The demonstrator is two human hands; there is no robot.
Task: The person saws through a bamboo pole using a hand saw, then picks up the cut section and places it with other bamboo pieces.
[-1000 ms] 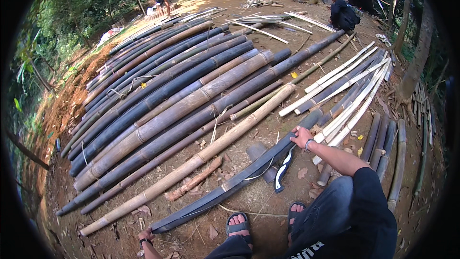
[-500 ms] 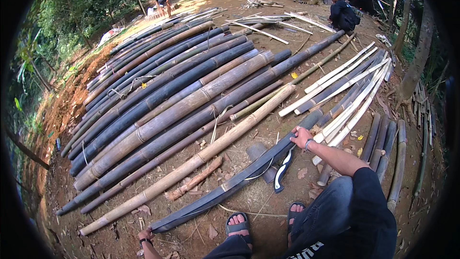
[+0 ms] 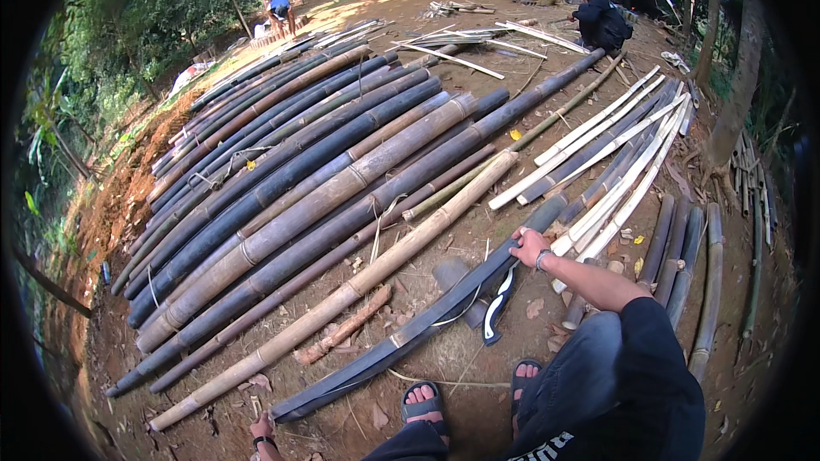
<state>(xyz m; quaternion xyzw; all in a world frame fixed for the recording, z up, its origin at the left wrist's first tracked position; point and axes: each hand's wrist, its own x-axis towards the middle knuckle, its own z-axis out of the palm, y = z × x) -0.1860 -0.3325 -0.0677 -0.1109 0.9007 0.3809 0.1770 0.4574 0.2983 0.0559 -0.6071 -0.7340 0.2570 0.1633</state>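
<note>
A dark split bamboo pole [image 3: 418, 329] slants across the ground in front of my feet. My right hand [image 3: 530, 248] is closed on its upper part, with fingers over the edge. At the pole's near left end is my left hand [image 3: 262, 428], its fingers bent at the tip; the exact grip is small and hard to see. Below my right hand lies a tool with a curved black-and-white handle [image 3: 493, 318], its other end hidden by the pole. A short, thick bamboo piece [image 3: 453, 271] sits partly beneath the pole.
Many whole bamboo poles [image 3: 342, 175] lie side by side at the left, with a tan pole [image 3: 367, 280] nearest. Pale split strips [image 3: 619, 213] and short dark lengths [image 3: 681, 265] lie at the right. One person [image 3: 600, 19] crouches far right; another [image 3: 280, 10] bends far left.
My left hand has shifted slightly down at the pole's near end. The view has turned a little; my right hand stays on the pole.
</note>
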